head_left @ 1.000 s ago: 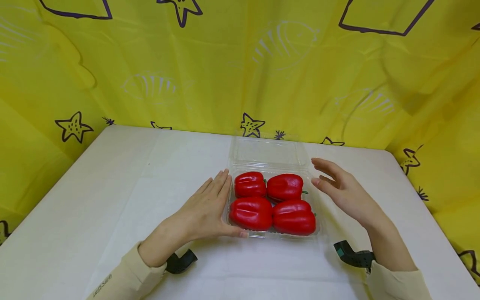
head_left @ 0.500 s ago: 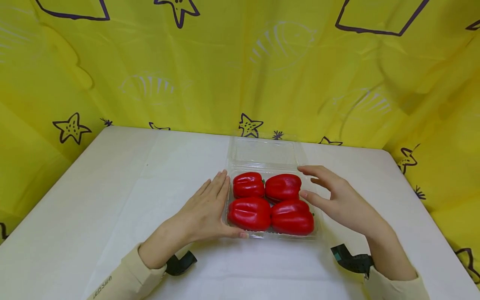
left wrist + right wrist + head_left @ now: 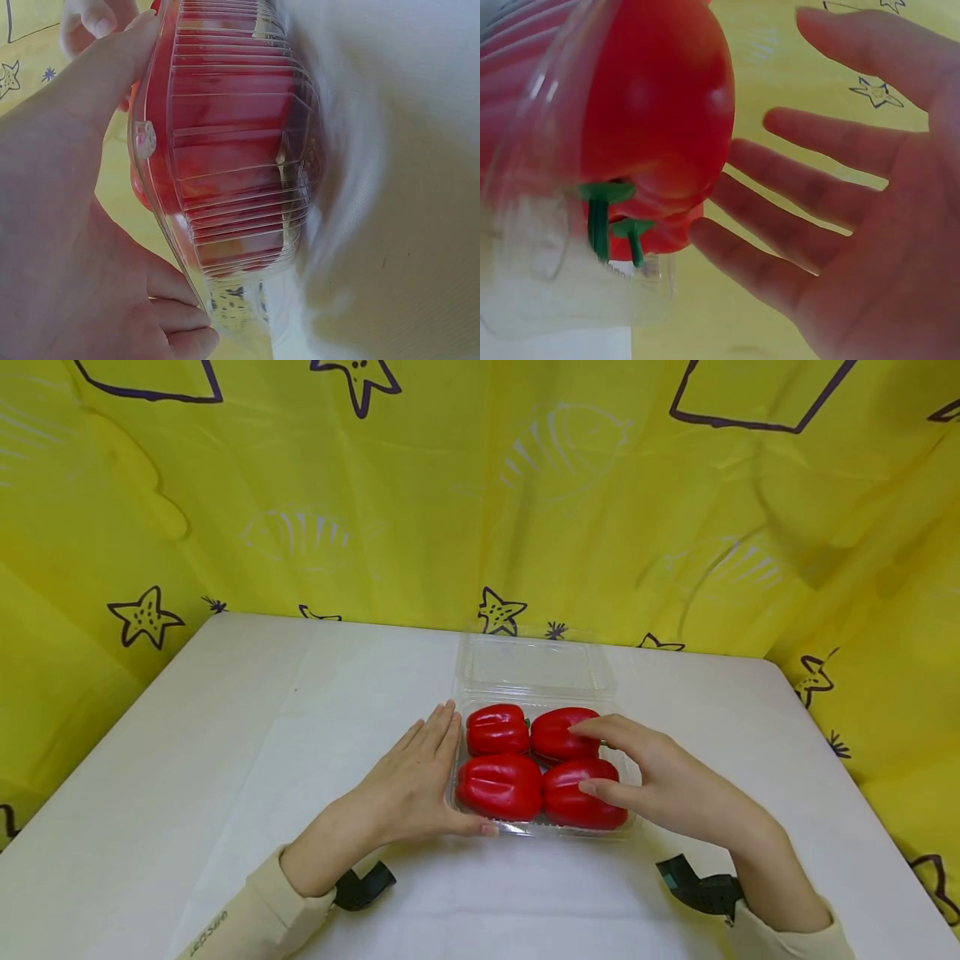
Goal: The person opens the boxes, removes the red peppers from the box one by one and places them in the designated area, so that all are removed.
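Several shiny red bell peppers (image 3: pixel 498 787) lie in two rows in a clear plastic clamshell box (image 3: pixel 525 831). Its hinged lid (image 3: pixel 534 665) is folded back toward the curtain. My left hand (image 3: pixel 408 785) rests along the box's left side, fingers straight, thumb at the front corner; the left wrist view shows fingertips right at the rim. Over the right-hand peppers hovers my right hand (image 3: pixel 660 777), with fingers and thumb spread. In the right wrist view its fingers (image 3: pixel 810 180) are extended close to a bell pepper (image 3: pixel 660 97) with a green stem (image 3: pixel 600 225), gripping nothing.
A white-covered table (image 3: pixel 225 735) lies under the box. Behind and at both sides hangs a yellow curtain (image 3: pixel 420 485) with drawn starfish and fish. Dark wrist mounts (image 3: pixel 701 889) sit at both cuffs.
My right hand has moved left, from beside the box to above the right-hand peppers. The left hand and the box stay almost where they were.
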Available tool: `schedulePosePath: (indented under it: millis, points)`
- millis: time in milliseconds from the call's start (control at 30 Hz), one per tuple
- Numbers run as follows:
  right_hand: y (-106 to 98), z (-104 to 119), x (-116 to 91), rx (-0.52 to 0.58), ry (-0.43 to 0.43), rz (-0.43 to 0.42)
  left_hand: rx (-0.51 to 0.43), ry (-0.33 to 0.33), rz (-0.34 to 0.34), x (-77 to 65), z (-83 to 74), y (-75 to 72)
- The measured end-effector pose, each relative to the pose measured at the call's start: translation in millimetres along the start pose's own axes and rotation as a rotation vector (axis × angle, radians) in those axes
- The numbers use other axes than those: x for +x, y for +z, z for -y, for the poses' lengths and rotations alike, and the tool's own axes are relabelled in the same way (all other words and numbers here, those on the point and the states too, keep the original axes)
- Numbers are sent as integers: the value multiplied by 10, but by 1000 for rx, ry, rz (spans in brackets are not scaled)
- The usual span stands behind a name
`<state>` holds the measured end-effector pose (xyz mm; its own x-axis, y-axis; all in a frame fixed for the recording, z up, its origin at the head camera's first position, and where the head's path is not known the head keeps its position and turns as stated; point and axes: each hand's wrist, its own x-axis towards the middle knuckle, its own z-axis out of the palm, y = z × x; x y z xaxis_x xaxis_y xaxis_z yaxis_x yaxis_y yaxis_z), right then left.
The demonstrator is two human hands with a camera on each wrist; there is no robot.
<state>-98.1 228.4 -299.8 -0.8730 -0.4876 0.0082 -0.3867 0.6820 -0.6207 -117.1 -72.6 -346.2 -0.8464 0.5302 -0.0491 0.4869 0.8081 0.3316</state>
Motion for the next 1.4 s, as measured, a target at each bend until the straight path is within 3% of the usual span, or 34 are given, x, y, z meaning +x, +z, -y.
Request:
schedulePosePath:
  millis: [467, 833, 1200, 1400]
  points:
    - [86, 84, -26, -132, 12, 64, -10, -10, 19, 5, 9, 5]
    - [164, 85, -16, -231, -16, 54, -11, -3, 2, -2, 0, 6]
    - [209, 94, 15, -214, 31, 39, -7, 3, -12, -4, -4, 12]
    - [197, 89, 18, -210, 9, 25, -8, 1, -15, -2, -3, 14]
